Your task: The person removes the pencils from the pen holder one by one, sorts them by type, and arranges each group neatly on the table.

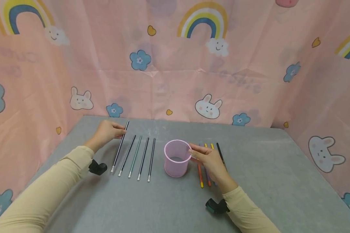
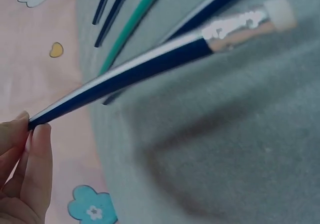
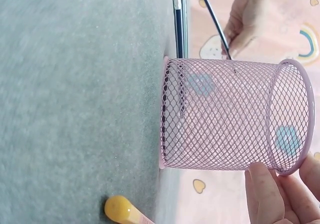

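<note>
My left hand (image 1: 108, 133) pinches a dark blue pencil (image 2: 135, 73) near its far end. The pencil slants down, its white eraser end toward me, and in the left wrist view it is raised above the table. To its right lie several more pencils with white erasers, among them a green pencil (image 1: 135, 156) and a dark pencil (image 1: 151, 160). A pink mesh pen holder (image 1: 175, 169) stands upright on the table, nothing visible inside. The fingers and thumb of my right hand (image 1: 212, 163) grip its rim on the right side.
Several coloured pens lie right of the holder, partly behind my right hand, including an orange pen with a yellow end (image 1: 200, 174) and a black pen (image 1: 220, 153). The grey table (image 1: 280, 174) meets a pink patterned cloth (image 1: 169, 87) at the back and sides.
</note>
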The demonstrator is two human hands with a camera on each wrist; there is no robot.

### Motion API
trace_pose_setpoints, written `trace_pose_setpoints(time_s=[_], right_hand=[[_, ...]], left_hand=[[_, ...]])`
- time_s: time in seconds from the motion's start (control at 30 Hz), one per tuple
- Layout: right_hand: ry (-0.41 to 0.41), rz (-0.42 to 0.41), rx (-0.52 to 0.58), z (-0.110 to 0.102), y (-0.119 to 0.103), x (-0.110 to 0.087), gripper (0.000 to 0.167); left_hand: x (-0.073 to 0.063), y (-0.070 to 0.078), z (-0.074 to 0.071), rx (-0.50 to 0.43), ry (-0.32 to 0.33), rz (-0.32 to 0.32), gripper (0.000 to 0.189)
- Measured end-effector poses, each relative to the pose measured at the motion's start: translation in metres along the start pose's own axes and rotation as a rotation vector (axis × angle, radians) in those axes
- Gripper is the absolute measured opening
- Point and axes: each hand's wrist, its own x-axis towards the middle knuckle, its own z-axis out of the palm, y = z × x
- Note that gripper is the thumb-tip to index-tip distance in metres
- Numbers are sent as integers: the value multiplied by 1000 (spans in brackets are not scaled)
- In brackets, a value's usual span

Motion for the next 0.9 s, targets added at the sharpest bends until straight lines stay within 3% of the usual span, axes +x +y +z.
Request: trace_pose_setpoints(time_s=[0.27,0.5,0.9], right_hand=[[-7,8,28,0,2,0,40],[-18,-1,40,-1,2,0,40],[1,-1,24,-1,3,1,40]], left_hand=[[9,-17,4,47,-26,-58,32],[12,-19,9,40,-55,-120,29],[19,-29,17,12,-49,-134,30]])
